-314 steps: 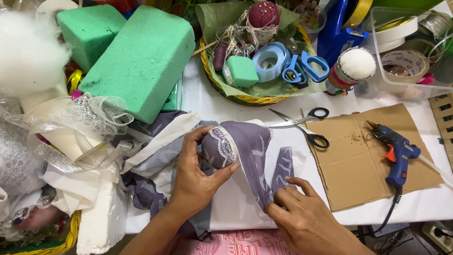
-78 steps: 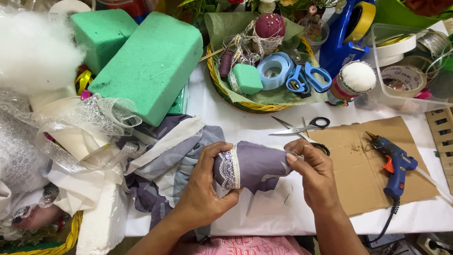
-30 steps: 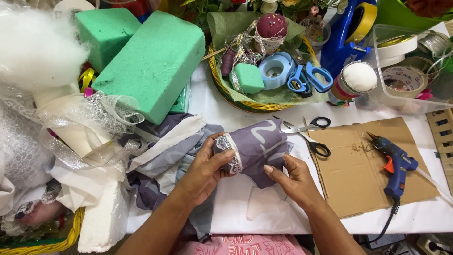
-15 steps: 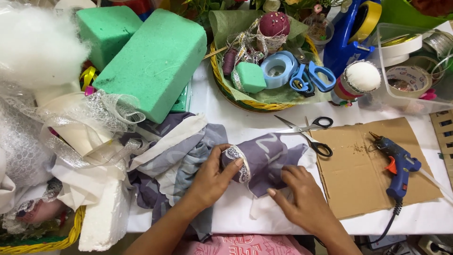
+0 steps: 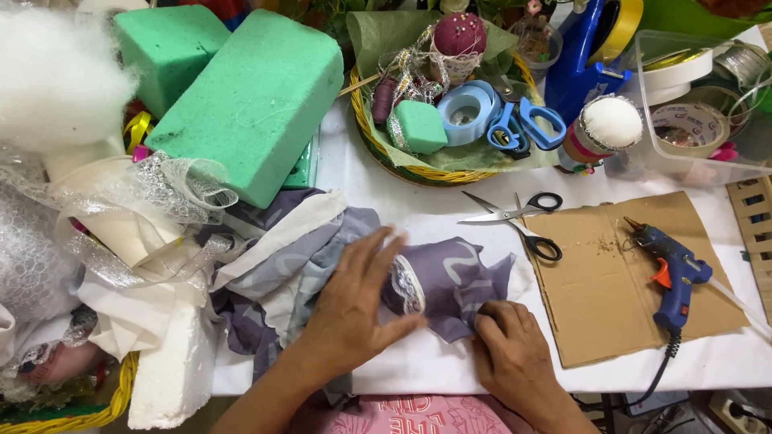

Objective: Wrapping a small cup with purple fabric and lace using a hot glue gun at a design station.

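Both hands press flat on the grey-purple patterned cloth bundle with a lace band (image 5: 438, 281): left hand (image 5: 354, 309) spread over its lace end, right hand (image 5: 511, 350) pinning its lower corner; the bundle's long axis runs between them on the white desk (image 5: 418, 205).

Green foam blocks (image 5: 249, 100), scissors (image 5: 515, 221), blue glue gun (image 5: 674, 269) on cardboard (image 5: 611, 297).

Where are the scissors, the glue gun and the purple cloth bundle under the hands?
scissors (image 5: 515, 221), head view, on the crossing of the blades.
glue gun (image 5: 674, 269), head view, on the blue body.
purple cloth bundle (image 5: 452, 277), head view, on the cloth between the hands.
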